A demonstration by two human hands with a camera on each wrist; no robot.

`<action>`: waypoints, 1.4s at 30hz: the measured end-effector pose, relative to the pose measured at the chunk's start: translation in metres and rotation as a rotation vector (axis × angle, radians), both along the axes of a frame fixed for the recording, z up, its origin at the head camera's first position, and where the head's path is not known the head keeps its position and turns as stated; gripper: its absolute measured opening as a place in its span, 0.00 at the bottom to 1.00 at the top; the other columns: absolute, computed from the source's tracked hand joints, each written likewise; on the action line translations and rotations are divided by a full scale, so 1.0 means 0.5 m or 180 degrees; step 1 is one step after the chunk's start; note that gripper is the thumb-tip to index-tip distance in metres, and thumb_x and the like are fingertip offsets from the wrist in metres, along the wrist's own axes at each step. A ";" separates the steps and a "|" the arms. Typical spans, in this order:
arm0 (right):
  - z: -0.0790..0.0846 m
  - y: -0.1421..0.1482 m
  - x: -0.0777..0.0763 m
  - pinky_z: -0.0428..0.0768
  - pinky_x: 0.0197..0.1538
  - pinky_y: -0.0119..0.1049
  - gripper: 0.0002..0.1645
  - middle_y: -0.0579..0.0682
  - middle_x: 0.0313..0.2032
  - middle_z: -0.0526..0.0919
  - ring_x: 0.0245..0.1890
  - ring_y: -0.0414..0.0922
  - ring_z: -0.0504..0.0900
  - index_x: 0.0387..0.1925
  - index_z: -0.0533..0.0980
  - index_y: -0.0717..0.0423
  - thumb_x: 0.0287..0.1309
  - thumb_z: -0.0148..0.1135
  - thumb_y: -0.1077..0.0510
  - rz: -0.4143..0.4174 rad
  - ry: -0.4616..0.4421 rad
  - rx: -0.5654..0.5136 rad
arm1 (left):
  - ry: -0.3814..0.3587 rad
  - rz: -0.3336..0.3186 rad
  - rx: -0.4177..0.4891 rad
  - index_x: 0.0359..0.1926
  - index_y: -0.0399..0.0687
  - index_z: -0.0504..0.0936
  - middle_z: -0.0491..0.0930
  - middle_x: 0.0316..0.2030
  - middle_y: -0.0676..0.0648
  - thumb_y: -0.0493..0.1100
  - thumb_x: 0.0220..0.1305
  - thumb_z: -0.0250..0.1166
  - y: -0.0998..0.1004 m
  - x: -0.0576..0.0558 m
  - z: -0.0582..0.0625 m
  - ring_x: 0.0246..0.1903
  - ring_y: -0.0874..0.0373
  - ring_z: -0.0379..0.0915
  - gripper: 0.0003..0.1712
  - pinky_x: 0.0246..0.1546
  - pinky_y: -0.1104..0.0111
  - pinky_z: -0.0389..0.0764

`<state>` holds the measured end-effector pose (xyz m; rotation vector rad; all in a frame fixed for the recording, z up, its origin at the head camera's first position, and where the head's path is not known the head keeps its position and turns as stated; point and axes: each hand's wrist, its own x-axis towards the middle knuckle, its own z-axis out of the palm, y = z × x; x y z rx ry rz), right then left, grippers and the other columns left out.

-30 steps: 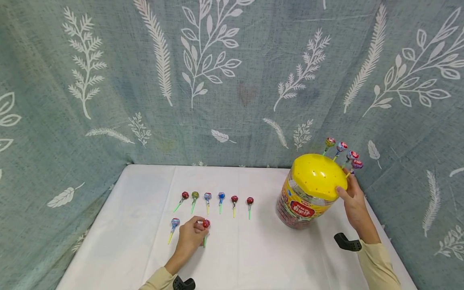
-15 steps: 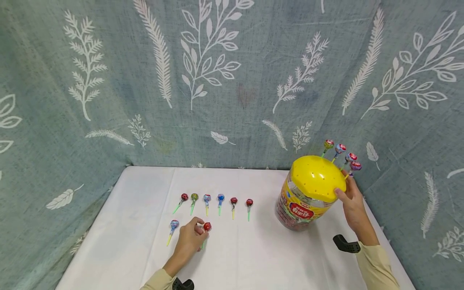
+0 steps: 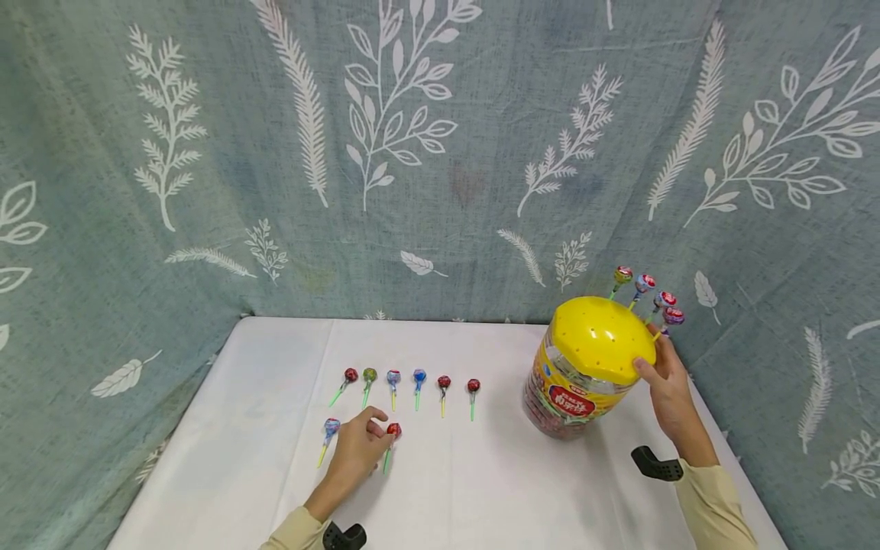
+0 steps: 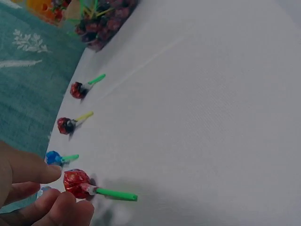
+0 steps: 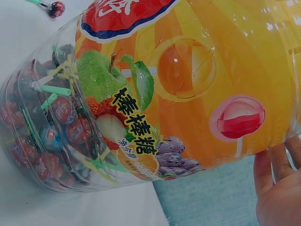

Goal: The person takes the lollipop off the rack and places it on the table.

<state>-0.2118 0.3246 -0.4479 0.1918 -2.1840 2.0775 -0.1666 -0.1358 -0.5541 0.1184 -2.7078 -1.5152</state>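
Observation:
My left hand (image 3: 354,452) hovers beside a red lollipop (image 3: 393,431) with a green stick, low on the white table. Its thumb and fingers lie loosely parted at the candy head, as the left wrist view shows with the same red lollipop (image 4: 76,183). To the left of that hand lies a blue-and-pink lollipop (image 3: 331,428) on a yellow stick. At the right, my right hand (image 3: 670,389) grips a big clear jar (image 3: 560,393) by its upper side, thumb on the yellow lid (image 3: 598,336). Several lollipops (image 3: 644,283) stand up from holes along the lid's far right edge.
Behind the left hand runs a row of several lollipops, from a dark red one (image 3: 351,375) to another dark red one (image 3: 473,386). More lollipops (image 5: 61,113) fill the jar's bottom. A patterned green cloth (image 3: 412,191) hangs behind the table (image 3: 275,367).
The left fingers have loosened from the red lollipop and drawn slightly left. That lollipop has shifted a little right and toward me. The right hand stays on the jar.

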 end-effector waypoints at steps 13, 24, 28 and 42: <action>0.001 0.000 0.002 0.61 0.64 0.28 0.37 0.48 0.67 0.58 0.60 0.37 0.63 0.73 0.48 0.46 0.68 0.50 0.59 -0.0013 -0.0031 0.0034 | 0.0507 -0.0122 0.0228 0.36 0.43 0.81 0.79 0.25 0.49 0.29 0.49 0.69 0.026 -0.043 0.071 0.24 0.60 0.76 0.13 0.24 0.71 0.78; -0.003 0.003 -0.001 0.60 0.65 0.30 0.37 0.49 0.66 0.59 0.59 0.36 0.65 0.73 0.49 0.44 0.67 0.51 0.59 -0.0068 -0.0102 0.0118 | 0.0572 -0.0520 0.0911 0.40 0.47 0.81 0.79 0.31 0.47 0.30 0.56 0.66 0.088 -0.086 0.162 0.28 0.55 0.78 0.11 0.21 0.65 0.81; -0.002 0.006 -0.002 0.60 0.66 0.33 0.37 0.51 0.68 0.57 0.60 0.36 0.64 0.73 0.49 0.44 0.67 0.51 0.59 -0.0048 -0.0105 0.0107 | 0.0657 -0.0612 0.0940 0.40 0.48 0.81 0.78 0.31 0.48 0.31 0.57 0.66 0.113 -0.103 0.186 0.29 0.55 0.78 0.11 0.22 0.64 0.82; 0.000 0.008 -0.007 0.47 0.68 0.57 0.37 0.51 0.67 0.58 0.59 0.37 0.65 0.72 0.49 0.45 0.67 0.51 0.58 -0.0044 -0.0100 0.0168 | 0.0746 -0.1021 0.1079 0.44 0.37 0.79 0.79 0.37 0.37 0.31 0.59 0.64 0.206 -0.132 0.315 0.36 0.45 0.78 0.11 0.29 0.57 0.83</action>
